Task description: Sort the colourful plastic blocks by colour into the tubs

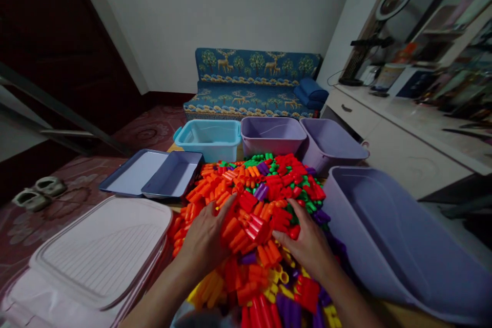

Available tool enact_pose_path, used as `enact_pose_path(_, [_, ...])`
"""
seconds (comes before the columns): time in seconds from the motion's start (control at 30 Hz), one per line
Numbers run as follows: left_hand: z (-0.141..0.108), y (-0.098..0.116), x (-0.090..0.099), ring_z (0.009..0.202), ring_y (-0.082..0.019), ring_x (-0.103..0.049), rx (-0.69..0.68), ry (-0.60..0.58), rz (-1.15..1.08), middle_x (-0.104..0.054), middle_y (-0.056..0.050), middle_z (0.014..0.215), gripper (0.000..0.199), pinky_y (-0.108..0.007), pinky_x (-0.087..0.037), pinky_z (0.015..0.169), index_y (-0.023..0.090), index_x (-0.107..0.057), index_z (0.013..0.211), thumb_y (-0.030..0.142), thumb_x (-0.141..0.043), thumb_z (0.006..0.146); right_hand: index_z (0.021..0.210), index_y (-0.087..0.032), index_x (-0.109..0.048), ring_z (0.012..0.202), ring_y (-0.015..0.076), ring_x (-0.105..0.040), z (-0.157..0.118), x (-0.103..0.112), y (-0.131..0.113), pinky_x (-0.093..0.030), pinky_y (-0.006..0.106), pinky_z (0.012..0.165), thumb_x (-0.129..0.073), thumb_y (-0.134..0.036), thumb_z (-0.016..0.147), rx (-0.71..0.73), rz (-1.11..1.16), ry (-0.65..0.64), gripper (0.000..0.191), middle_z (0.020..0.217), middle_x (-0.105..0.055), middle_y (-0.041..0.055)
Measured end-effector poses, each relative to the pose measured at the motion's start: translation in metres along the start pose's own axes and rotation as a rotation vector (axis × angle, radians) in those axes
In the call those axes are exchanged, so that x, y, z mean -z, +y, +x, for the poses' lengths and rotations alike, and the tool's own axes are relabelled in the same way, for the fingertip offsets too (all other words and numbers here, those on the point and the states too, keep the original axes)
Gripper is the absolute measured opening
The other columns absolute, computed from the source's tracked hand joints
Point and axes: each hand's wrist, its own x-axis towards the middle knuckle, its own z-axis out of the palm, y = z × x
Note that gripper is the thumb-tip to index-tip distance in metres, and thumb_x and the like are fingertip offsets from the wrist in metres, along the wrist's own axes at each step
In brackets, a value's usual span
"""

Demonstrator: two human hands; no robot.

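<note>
A big heap of plastic toy building blocks point(256, 225) lies in front of me, in orange, red, green, purple and yellow. My left hand point(206, 233) rests on the heap's left side among orange blocks, fingers apart. On the right side, my right hand point(308, 240) touches red blocks with thumb and forefinger spread. Between both hands lie red and orange blocks, with a shiny red block point(255, 227) near the middle. Neither hand is closed around a block. Some fingertips are hidden among the pieces.
Behind the heap stand a light blue bin point(209, 151) and two purple bins point(271, 144), point(326, 156). A larger purple bin point(357, 246) is at right. Dark blue trays point(132, 171) and a pale pink lid point(102, 251) sit left. Beyond are a sofa point(249, 95) and a white cabinet point(400, 138).
</note>
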Motion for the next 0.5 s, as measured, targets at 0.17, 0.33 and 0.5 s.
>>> enact_pose_path(0.17, [0.015,0.005,-0.009,0.117,-0.037,-0.055,-0.092,0.053,-0.361,-0.048,-0.017,0.136,0.101,-0.048,-0.048,0.092,0.029,-0.015,0.153,0.022,-0.07,0.068,0.143,-0.018,-0.037,0.128,0.0288,-0.05,0.004,-0.002,-0.01,-0.035,0.049,0.11,-0.07,-0.045,0.072,-0.182,0.48,-0.073,0.083,0.139,-0.054,0.0134])
enact_pose_path(0.33, [0.032,0.019,-0.009,0.125,-0.034,-0.05,-0.165,-0.028,-0.694,-0.055,-0.015,0.132,0.105,-0.053,-0.036,0.107,0.024,-0.02,0.152,0.026,-0.077,0.064,0.141,-0.027,-0.041,0.122,0.0264,-0.056,0.004,-0.009,-0.033,-0.043,0.045,0.105,-0.071,-0.043,0.074,-0.271,0.983,-0.119,0.075,0.131,-0.062,0.0053])
enact_pose_path(0.5, [0.045,0.029,0.005,0.115,-0.03,-0.058,-0.136,-0.093,-1.01,-0.061,-0.014,0.126,0.098,-0.046,-0.044,0.102,0.019,-0.034,0.147,0.029,-0.081,0.061,0.139,-0.03,-0.043,0.11,0.0282,-0.063,0.007,-0.006,-0.056,-0.058,0.045,0.083,-0.066,-0.044,0.078,-0.41,1.124,-0.2,0.067,0.125,-0.065,0.0039])
